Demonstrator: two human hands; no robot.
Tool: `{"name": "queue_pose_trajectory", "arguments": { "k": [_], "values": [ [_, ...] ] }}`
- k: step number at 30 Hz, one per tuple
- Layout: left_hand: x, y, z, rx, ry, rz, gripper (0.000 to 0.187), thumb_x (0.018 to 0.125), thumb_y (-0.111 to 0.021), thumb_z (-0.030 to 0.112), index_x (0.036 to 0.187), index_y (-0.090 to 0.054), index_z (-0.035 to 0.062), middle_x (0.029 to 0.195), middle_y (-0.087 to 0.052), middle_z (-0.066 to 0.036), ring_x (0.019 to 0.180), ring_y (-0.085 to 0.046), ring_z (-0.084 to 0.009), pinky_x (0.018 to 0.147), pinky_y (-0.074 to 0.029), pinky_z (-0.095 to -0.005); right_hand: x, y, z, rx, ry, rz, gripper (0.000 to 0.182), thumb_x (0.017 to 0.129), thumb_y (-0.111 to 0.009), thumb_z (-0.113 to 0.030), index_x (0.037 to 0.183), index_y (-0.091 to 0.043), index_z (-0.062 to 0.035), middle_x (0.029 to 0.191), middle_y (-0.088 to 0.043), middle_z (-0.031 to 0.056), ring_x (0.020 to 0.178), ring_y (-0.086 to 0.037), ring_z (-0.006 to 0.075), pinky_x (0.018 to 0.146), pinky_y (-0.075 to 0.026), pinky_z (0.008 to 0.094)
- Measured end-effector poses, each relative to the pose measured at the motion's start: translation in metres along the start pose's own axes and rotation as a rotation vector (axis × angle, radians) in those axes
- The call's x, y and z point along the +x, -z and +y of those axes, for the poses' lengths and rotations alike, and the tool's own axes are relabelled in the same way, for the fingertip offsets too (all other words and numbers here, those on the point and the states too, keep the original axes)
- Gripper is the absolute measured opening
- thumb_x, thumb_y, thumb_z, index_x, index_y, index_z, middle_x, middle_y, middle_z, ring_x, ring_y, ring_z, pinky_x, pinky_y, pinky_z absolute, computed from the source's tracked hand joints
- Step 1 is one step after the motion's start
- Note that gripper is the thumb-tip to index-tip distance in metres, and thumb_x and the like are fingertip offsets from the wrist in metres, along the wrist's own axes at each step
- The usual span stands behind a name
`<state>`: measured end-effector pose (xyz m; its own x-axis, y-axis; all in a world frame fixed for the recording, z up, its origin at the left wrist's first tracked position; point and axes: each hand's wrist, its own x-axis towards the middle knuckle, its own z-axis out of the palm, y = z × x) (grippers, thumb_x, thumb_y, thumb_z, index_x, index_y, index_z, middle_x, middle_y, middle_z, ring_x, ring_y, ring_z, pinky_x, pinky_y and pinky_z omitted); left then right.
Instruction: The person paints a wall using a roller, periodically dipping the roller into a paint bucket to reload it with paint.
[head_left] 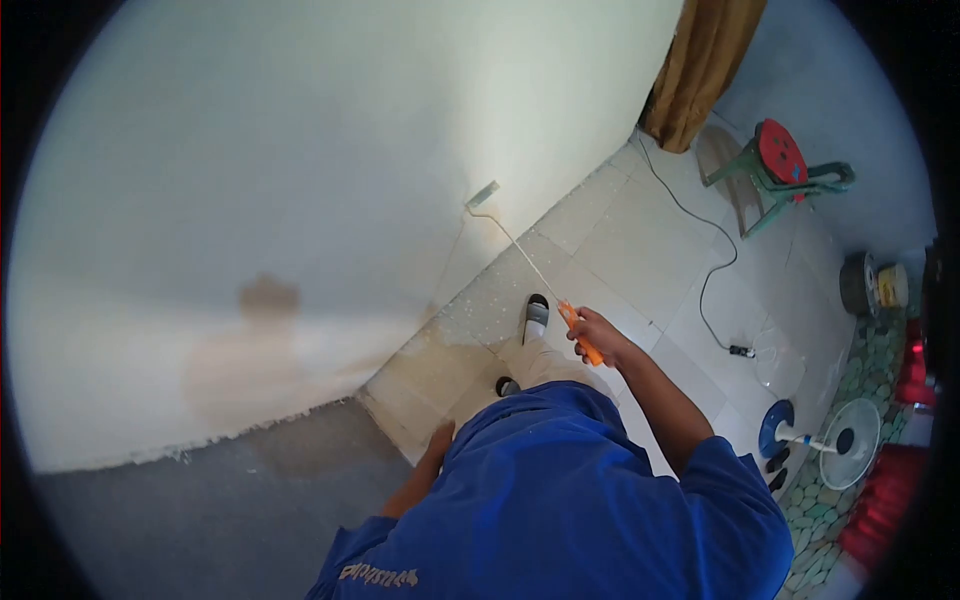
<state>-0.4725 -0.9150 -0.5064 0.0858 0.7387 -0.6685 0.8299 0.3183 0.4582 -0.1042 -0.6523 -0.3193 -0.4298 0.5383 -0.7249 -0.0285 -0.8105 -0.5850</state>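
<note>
My right hand (597, 337) is wrapped round the orange handle of a paint roller (572, 318). Its long thin metal rod reaches forward to a small pale roller head (484, 194), which lies against the white wall (350, 150) low down, a little above the floor. My left hand (440, 438) hangs beside my blue shirt and holds nothing that I can see; its fingers do not show clearly.
Pale floor tiles (610, 230) bear paint specks along the wall. A black cable (705, 285) runs across them to a socket block (741, 351). To the right stand a green chair (765, 180) with a red seat, a bucket (892, 286) and a fan (848, 443).
</note>
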Motion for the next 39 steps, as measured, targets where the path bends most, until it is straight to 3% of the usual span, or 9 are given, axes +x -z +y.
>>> {"name": "queue_pose_trajectory", "arguments": {
  "k": [1, 3, 6, 9, 16, 21, 23, 34, 39],
  "values": [
    [-0.017, -0.036, -0.035, -0.157, 0.064, -0.188, 0.057, 0.087, -0.038, 0.043, 0.13, -0.033, 0.0052, 0.135, -0.033, -0.017, 0.124, -0.03, -0.0334, 0.1, -0.025, -0.0448, 0.004, -0.003, -0.003, -0.102, -0.001, 0.061, 0.031, 0.079, -0.052, -0.014, 0.106, -0.04, -0.0089, 0.071, -0.046, 0.0044, 0.042, -0.043, 0.011, 0.034, -0.038, 0.0257],
    [-0.078, -0.071, -0.056, -0.362, 0.296, -0.239, 0.057, 0.086, -0.039, 0.044, 0.13, -0.033, 0.0065, 0.133, -0.034, -0.016, 0.123, -0.031, -0.0334, 0.099, -0.025, -0.0466, 0.01, -0.018, -0.01, -0.279, 0.041, 0.155, 0.028, 0.081, -0.056, -0.023, 0.101, -0.042, -0.0082, 0.07, -0.046, 0.0042, 0.04, -0.041, 0.0094, 0.031, -0.034, 0.0238],
    [-0.145, -0.096, -0.065, -0.861, 0.739, -0.052, 0.058, 0.085, -0.042, 0.044, 0.13, -0.033, 0.0085, 0.131, -0.036, -0.015, 0.122, -0.032, -0.0333, 0.098, -0.025, -0.0492, 0.019, -0.025, -0.011, -0.342, 0.055, 0.183, 0.033, 0.081, -0.059, -0.028, 0.098, -0.042, -0.0055, 0.068, -0.045, 0.0053, 0.042, -0.043, 0.0106, 0.032, -0.035, 0.026],
    [-0.177, -0.113, -0.06, -1.283, 0.993, 0.236, 0.059, 0.084, -0.045, 0.045, 0.13, -0.032, 0.0105, 0.129, -0.038, -0.014, 0.12, -0.034, -0.0332, 0.096, -0.025, -0.0519, 0.034, -0.021, -0.012, -0.36, 0.034, 0.168, 0.031, 0.081, -0.059, -0.027, 0.096, -0.042, -0.0056, 0.067, -0.045, 0.0046, 0.042, -0.042, 0.0105, 0.033, -0.036, 0.0261],
    [-0.118, -0.106, 0.025, -1.619, 0.909, 0.645, 0.061, 0.081, -0.05, 0.046, 0.129, -0.033, 0.0148, 0.122, -0.044, -0.01, 0.113, -0.04, -0.0298, 0.092, -0.027, -0.0551, 0.083, -0.002, -0.039, -0.425, -0.079, 0.119, 0.026, 0.083, -0.058, -0.027, 0.091, -0.042, -0.0083, 0.063, -0.045, 0.0015, 0.042, -0.041, 0.0087, 0.034, -0.036, 0.0232],
    [-0.065, -0.111, 0.098, -1.67, 0.79, 0.529, 0.055, 0.081, -0.051, 0.046, 0.126, -0.038, 0.0167, 0.122, -0.046, -0.009, 0.112, -0.043, -0.0269, 0.089, -0.031, -0.0491, 0.137, 0.023, -0.049, -0.347, -0.194, 0.041, 0.023, 0.082, -0.059, -0.026, 0.082, -0.041, -0.0124, 0.057, -0.043, -0.0009, 0.041, -0.041, 0.008, 0.035, -0.037, 0.0216],
    [-0.059, -0.116, 0.121, -1.614, 0.574, 0.441, 0.053, 0.081, -0.051, 0.047, 0.123, -0.042, 0.0168, 0.122, -0.047, -0.008, 0.111, -0.044, -0.0264, 0.088, -0.031, -0.0478, 0.15, 0.03, -0.055, -0.342, -0.244, 0.027, 0.023, 0.082, -0.06, -0.026, 0.081, -0.041, -0.0127, 0.057, -0.043, -0.0012, 0.042, -0.04, 0.0075, 0.035, -0.037, 0.021],
    [-0.14, -0.194, 0.203, -1.746, 1.176, 0.637, 0.058, 0.083, -0.05, 0.047, 0.129, -0.034, 0.0161, 0.128, -0.041, -0.009, 0.115, -0.041, -0.03, 0.094, -0.027, -0.0536, 0.247, 0.065, -0.058, -0.35, -0.384, 0.002, 0.023, 0.082, -0.061, -0.026, 0.075, -0.044, -0.0124, 0.055, -0.041, -0.0018, 0.042, -0.04, 0.0068, 0.035, -0.036, 0.0206],
    [-0.132, -0.227, 0.251, -1.798, 1.154, 0.608, 0.057, 0.082, -0.05, 0.047, 0.127, -0.035, 0.0161, 0.127, -0.042, -0.008, 0.114, -0.042, -0.0289, 0.094, -0.027, -0.0525, 0.249, 0.071, -0.054, -0.294, -0.385, -0.014, 0.023, 0.081, -0.062, -0.024, 0.075, -0.043, -0.011, 0.056, -0.043, -0.0006, 0.042, -0.041, 0.009, 0.036, -0.038, 0.0237]
  ]
}}
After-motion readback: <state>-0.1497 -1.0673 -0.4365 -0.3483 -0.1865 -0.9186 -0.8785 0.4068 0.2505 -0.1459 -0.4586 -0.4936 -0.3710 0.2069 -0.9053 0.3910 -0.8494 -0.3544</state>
